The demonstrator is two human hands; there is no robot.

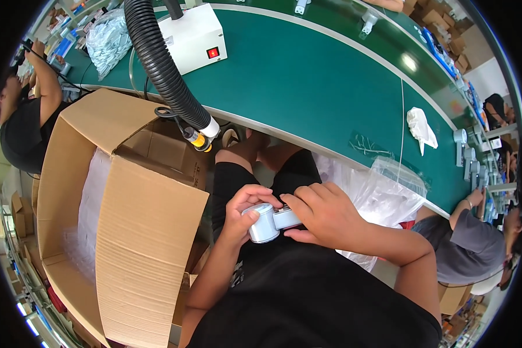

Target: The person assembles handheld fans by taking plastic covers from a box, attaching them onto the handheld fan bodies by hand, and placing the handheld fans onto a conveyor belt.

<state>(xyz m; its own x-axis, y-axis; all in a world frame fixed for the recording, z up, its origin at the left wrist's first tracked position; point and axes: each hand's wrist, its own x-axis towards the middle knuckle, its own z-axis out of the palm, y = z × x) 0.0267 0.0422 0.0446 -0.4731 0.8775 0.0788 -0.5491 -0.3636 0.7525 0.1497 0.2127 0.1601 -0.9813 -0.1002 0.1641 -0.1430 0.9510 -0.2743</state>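
Observation:
Above my lap, both hands hold a small pale grey-blue device [263,225] with a short cylindrical head and a flat handle; its exact kind cannot be told. My left hand [238,216] wraps round the cylindrical head, thumb on its side. The fingers of my right hand [329,216] close over the handle and cover most of its far end. A small dark part shows at the top of the handle between my hands.
A large open cardboard box [148,243] with clear plastic inside stands at my left. Over it hangs a black ribbed hose [165,69] beside a white box-shaped machine [197,37]. The green bench [307,87] holds a crumpled white cloth [421,130]. Clear plastic bags [359,209] hang at its edge; co-workers sit both sides.

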